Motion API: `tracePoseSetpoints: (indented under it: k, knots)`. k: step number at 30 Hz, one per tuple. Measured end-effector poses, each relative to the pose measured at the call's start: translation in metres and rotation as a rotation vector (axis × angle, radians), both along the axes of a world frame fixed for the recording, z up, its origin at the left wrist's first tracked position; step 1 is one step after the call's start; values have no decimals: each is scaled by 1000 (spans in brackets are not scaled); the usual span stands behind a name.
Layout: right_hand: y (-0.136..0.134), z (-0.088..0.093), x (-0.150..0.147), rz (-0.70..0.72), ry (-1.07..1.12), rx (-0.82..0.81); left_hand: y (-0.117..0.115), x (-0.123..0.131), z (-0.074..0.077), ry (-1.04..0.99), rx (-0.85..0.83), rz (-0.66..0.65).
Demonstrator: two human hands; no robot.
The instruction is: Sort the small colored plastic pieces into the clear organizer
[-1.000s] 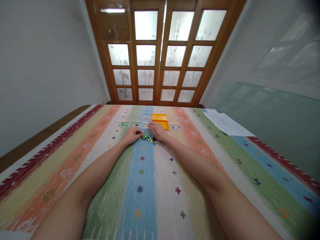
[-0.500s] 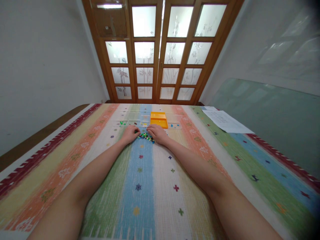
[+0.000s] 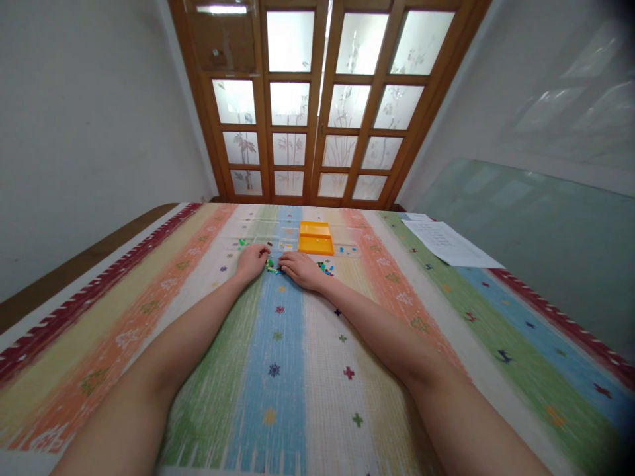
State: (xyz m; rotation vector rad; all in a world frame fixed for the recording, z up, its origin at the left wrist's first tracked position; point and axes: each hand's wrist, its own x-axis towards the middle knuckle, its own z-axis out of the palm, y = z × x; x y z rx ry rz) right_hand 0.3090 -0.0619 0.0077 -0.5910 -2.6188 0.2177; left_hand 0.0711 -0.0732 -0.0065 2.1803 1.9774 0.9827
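Small colourful toy bricks (image 3: 272, 267) lie in a loose pile on the striped cloth, between my two hands. At the left edge of the pile is my left hand (image 3: 253, 262), its fingers curled in toward the thumb; whatever they may hold is too small to make out. My right hand (image 3: 301, 270) rests palm down over the pile, fingers stretched out toward the left, covering part of it. More small bricks (image 3: 325, 268) show past its right side. Just behind the hands stands an opened orange box (image 3: 316, 245).
A clear divided tray (image 3: 352, 251) runs left and right of the orange box, with green pieces (image 3: 242, 242) at its left end and a few blue ones at the right. Printed sheets (image 3: 446, 243) lie far right on the tablecloth (image 3: 327, 410). Wooden glazed doors (image 3: 317, 152) stand behind.
My right hand has moved left across the pile, so bricks now show on its right side. My left hand has shifted slightly left and away from me.
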Motion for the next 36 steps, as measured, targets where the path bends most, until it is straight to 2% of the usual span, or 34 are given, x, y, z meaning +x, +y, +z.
tracePoseSetpoints:
  k: [4,11,14,20,25,29,36]
  knots:
    - [-4,1,-3,-19,-42,-15,1,-6,0,-23,-33,12]
    - [-5,1,-1,-53,-19,13,0,-6,1,75,-37,-88]
    - [3,4,6,-159,78,18,-1,-6,2,129,-30,-93]
    - [32,4,32,-477,298,42,-3,-3,4,176,-37,-147]
    - [49,-3,48,-576,288,21,-5,0,6,179,-24,-214]
    - [45,-2,43,-527,279,-12,-5,1,4,154,-32,-199]
    - [9,2,8,-211,93,18,-2,-2,1,99,-20,-87]
